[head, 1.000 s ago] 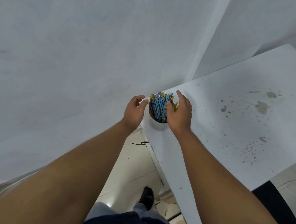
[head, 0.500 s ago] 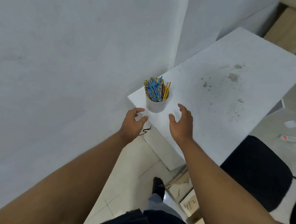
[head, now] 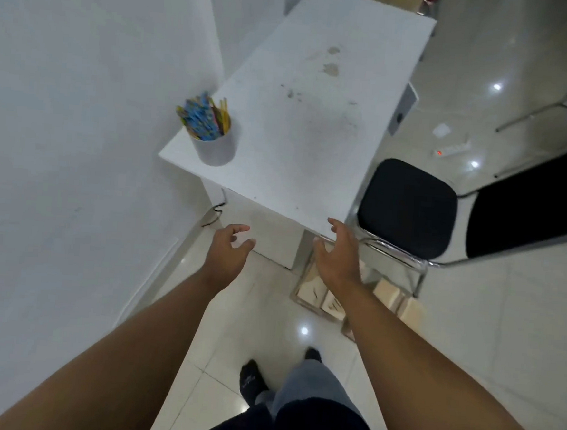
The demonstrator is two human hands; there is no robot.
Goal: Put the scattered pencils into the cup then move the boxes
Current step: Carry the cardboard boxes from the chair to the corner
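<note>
Both arms reach forward; left grip (head: 227,253) and right grip (head: 336,255) hang at the desk's (head: 314,133) near edge, fingers spread, loosely curled, holding nothing. Pencils (head: 203,120) stand in the cup (head: 216,148) on the desk's near-left corner. Boxes (head: 317,294) sit on the floor under the desk.

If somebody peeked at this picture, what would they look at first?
Probably the white cup stuffed with bright blue and yellow pencils, standing on the near left corner of the stained white table. Next come the empty left hand and right hand, held out in front of the table, and the black padded chair to its right.
</note>
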